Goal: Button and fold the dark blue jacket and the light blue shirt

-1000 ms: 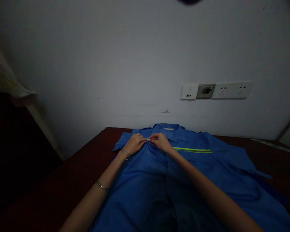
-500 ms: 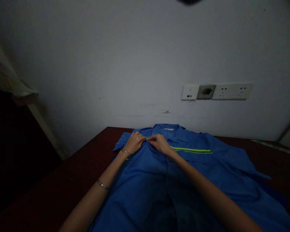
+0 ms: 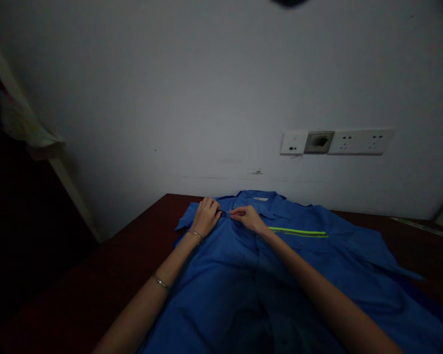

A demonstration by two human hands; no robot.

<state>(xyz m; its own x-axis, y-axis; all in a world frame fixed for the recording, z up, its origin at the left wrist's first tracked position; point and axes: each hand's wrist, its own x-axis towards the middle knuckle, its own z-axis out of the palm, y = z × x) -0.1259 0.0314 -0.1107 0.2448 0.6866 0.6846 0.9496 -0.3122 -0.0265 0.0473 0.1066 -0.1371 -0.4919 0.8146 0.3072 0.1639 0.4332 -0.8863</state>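
Note:
A blue short-sleeved work shirt [image 3: 214, 275] lies spread on the dark red table, its collar [image 3: 260, 196] toward the wall. A yellow-green reflective stripe [image 3: 302, 232] crosses the chest on the right. My left hand [image 3: 207, 215] is closed on the fabric at the left chest, a bracelet at its wrist and another up the forearm. Close beside it, my right hand [image 3: 248, 218] pinches the same bit of cloth with thumb and fingers. The cloth between them is slightly raised; its detail is too dark to make out.
Behind the table [image 3: 133, 236] stands a pale wall [image 3: 206, 88] with a row of sockets [image 3: 358, 141]. A whitish bag or cloth [image 3: 29, 130] hangs at the far left. Darker blue fabric shows under the shirt's edges. A flat strip [image 3: 424, 227] lies at the back right.
The hands have moved slightly apart, still on the left chest cloth. The bright stripe between them no longer shows there. The view has shifted a little.

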